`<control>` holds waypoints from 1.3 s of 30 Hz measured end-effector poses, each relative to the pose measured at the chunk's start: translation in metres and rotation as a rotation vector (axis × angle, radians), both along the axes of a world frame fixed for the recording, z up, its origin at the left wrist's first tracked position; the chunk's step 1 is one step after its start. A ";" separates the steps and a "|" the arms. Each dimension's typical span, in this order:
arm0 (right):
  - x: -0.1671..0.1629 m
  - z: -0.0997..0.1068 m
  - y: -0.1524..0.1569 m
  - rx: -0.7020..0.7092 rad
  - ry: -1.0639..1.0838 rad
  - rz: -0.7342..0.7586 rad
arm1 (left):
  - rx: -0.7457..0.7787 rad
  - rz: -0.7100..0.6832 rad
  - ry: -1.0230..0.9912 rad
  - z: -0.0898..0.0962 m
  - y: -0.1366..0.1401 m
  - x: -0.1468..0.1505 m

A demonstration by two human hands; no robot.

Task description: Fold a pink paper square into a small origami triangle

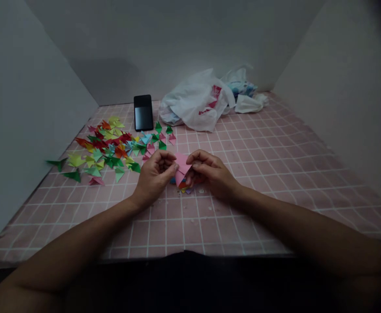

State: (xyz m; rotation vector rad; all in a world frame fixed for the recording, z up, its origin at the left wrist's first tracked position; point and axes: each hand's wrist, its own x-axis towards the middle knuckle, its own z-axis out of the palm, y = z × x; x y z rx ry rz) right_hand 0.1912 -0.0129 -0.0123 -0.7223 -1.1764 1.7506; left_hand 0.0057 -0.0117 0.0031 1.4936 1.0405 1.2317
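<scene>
Walls [30,108] of plain grey stand on three sides of a tabletop [275,165] with a pink checked cloth, where a white plastic bag [195,102] and a black phone [143,112] sit at the back and a heap of folded paper triangles [108,150] lies on the left. Near the middle, the left hand [153,176] and the right hand [212,173] both pinch one pink paper piece [181,167] just above a few more coloured bits [184,188]. It looks like a fold is being made, and the next move calls for pressing the crease flat with the fingertips.
</scene>
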 end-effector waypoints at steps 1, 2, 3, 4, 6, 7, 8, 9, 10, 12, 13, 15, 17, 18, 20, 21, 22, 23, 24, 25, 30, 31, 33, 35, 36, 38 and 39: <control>0.000 0.000 0.000 -0.003 -0.014 -0.002 | 0.021 0.006 0.018 0.000 0.000 0.000; 0.000 0.001 0.000 -0.004 -0.031 -0.004 | 0.036 0.009 0.034 0.000 0.000 -0.001; 0.000 0.001 0.000 -0.002 -0.050 -0.003 | 0.045 0.009 0.047 -0.001 0.000 -0.001; -0.001 0.002 -0.001 0.005 -0.069 -0.001 | 0.052 0.008 0.061 -0.002 0.000 -0.002; -0.002 0.002 -0.002 0.028 -0.104 0.003 | 0.078 0.005 0.096 -0.003 0.000 -0.003; -0.003 0.001 -0.002 0.039 -0.118 0.004 | 0.098 0.003 0.119 -0.004 -0.001 -0.003; -0.003 0.001 -0.003 0.046 -0.130 0.003 | 0.125 0.001 0.145 -0.004 -0.001 -0.004; -0.004 0.000 -0.003 0.047 -0.140 0.002 | 0.153 -0.001 0.172 -0.004 -0.001 -0.004; -0.004 -0.001 -0.002 0.043 -0.147 -0.001 | 0.180 -0.002 0.195 -0.004 -0.002 -0.004; -0.004 -0.002 -0.001 0.027 -0.158 -0.002 | 0.217 -0.006 0.228 -0.003 -0.002 -0.004; -0.004 -0.002 -0.001 0.019 -0.160 0.000 | 0.227 -0.007 0.237 -0.002 -0.002 -0.004; -0.003 -0.002 0.000 0.011 -0.156 0.004 | 0.239 -0.011 0.248 -0.002 -0.002 -0.004; -0.003 -0.002 0.001 0.008 -0.148 0.008 | 0.237 -0.015 0.250 -0.002 -0.001 -0.005; -0.003 -0.002 0.001 0.008 -0.143 0.009 | 0.224 -0.018 0.241 -0.002 -0.001 -0.005; -0.003 -0.002 0.001 0.009 -0.136 0.007 | 0.170 -0.028 0.207 -0.002 0.000 -0.005; -0.003 -0.003 0.002 0.012 -0.136 0.001 | 0.131 -0.044 0.192 -0.001 0.000 -0.006; -0.003 -0.003 0.002 0.016 -0.137 -0.005 | 0.090 -0.063 0.183 -0.001 0.000 -0.006; -0.003 -0.003 0.002 0.021 -0.140 -0.011 | 0.046 -0.086 0.180 0.000 0.000 -0.005; -0.003 -0.003 0.002 0.024 -0.145 -0.015 | 0.000 -0.107 0.181 0.002 0.000 -0.005; -0.003 -0.003 0.002 0.027 -0.150 -0.016 | -0.042 -0.121 0.180 0.003 0.000 -0.005; -0.003 0.003 -0.002 0.089 -0.231 -0.012 | -0.091 -0.099 0.227 0.003 -0.001 -0.004; -0.003 0.004 -0.003 0.103 -0.255 -0.008 | -0.065 -0.094 0.263 0.002 -0.001 -0.004; -0.003 0.005 -0.004 0.107 -0.287 0.013 | -0.018 -0.101 0.329 0.003 -0.001 -0.005; -0.002 0.005 -0.004 0.088 -0.279 0.040 | 0.008 -0.123 0.355 0.005 -0.001 -0.006; -0.001 0.005 -0.003 0.077 -0.260 0.057 | 0.010 -0.136 0.351 0.007 -0.001 -0.006; 0.001 0.004 0.000 0.056 -0.208 0.091 | 0.001 -0.156 0.326 0.011 0.000 -0.007; 0.002 0.003 0.003 0.048 -0.189 0.102 | -0.008 -0.158 0.311 0.013 0.001 -0.008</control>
